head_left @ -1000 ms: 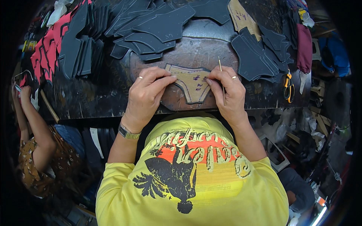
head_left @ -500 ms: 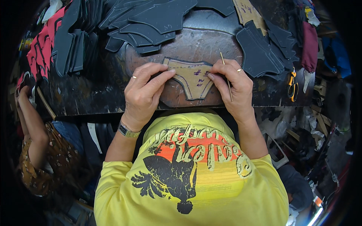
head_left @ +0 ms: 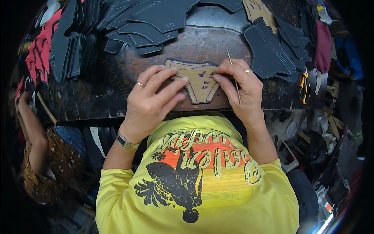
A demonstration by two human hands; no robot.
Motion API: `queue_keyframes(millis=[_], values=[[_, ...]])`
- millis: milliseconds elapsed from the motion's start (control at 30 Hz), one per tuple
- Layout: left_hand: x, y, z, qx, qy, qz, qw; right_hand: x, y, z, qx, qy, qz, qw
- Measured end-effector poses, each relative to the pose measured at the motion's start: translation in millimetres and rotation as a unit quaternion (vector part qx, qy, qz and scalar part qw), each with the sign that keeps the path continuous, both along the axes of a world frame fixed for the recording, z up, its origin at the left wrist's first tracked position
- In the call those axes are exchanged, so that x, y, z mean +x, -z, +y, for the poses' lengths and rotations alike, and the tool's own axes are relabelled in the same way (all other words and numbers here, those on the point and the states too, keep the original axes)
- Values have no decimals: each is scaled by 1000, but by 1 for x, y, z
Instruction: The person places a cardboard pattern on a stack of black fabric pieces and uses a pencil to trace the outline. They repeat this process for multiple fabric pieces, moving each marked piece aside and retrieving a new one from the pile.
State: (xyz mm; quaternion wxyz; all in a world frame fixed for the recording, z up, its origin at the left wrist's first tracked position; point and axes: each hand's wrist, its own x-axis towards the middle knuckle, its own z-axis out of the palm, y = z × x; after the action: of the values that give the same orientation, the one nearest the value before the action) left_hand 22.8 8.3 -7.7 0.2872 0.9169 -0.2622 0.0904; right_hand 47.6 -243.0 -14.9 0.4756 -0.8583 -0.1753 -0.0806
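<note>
A brown cardboard pattern piece (head_left: 199, 84) with pen marks lies on a matching dark piece, whose black edge shows round it, near the table's front edge. My left hand (head_left: 150, 95) rests over its left end, fingers spread and partly hiding it, with the thumb apart below. At the right end, thumb and forefinger of my right hand (head_left: 244, 84) touch the pattern's corner. That same hand holds a thin brass-coloured pen-like stick (head_left: 230, 57) slanting up between its fingers; whether its tip is a pen or a point is too small to tell.
Stacks of dark cut pieces (head_left: 148, 33) lie at the back and left, with more dark pieces (head_left: 269, 52) at the right. Orange-handled snips (head_left: 304, 87) lie by the right edge. Red pieces (head_left: 41, 50) are far left, where another person's arm (head_left: 31, 121) reaches in.
My left hand has loosened from pinching the pattern's left end; its fingers have spread and lie further over the piece. My right hand has hardly moved.
</note>
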Motion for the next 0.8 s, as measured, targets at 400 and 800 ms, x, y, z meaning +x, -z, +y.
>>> queue_keyframes(millis=[400, 800], values=[[-6, -7, -16, 45, -44, 22, 998, -10, -6, -22, 30, 30, 41, 998], [-11, -9, -24, 49, -66, 47, 996, -10, -2, -21, -46, 15, -46, 998]])
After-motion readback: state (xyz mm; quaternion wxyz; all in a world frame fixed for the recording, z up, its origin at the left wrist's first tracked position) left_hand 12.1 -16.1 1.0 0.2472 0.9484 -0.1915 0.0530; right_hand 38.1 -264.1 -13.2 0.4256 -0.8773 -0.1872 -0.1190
